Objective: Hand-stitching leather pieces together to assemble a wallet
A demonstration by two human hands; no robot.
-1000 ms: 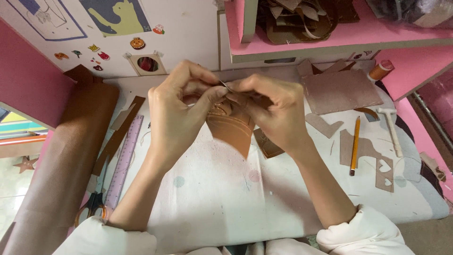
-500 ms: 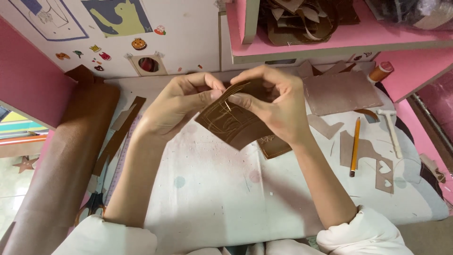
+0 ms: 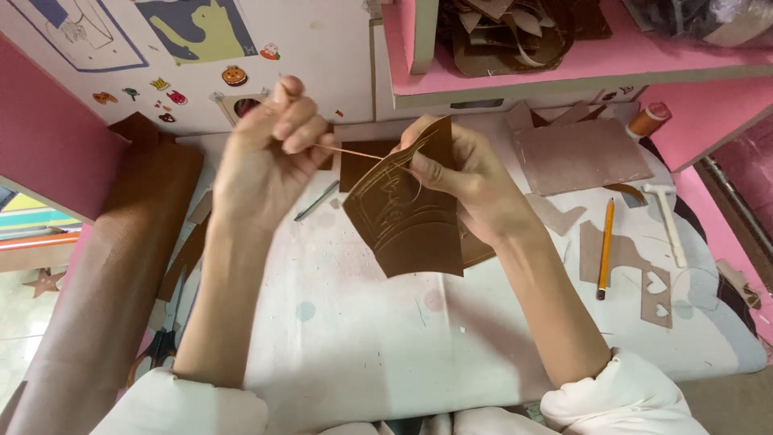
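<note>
Two hands are working mid-air over the white table [image 3: 346, 354], head view only. Left hand [image 3: 266, 157] is now pulling away up-left, fingers pinched narrow on a thin thread [image 3: 354, 151] running taut to the brown leather piece [image 3: 407, 217]; half a sec ago both hands were bunched together on it. Right hand [image 3: 467, 181] is gripping the leather's top edge, piece hanging tilted w/ stitched lines facing the camera. Judging by that, a stitch is being drawn tight. Pencil [image 3: 604, 246] & small hammer [image 3: 667, 219] are lying well apart at right, leather roll [image 3: 121, 266] at left.
</note>
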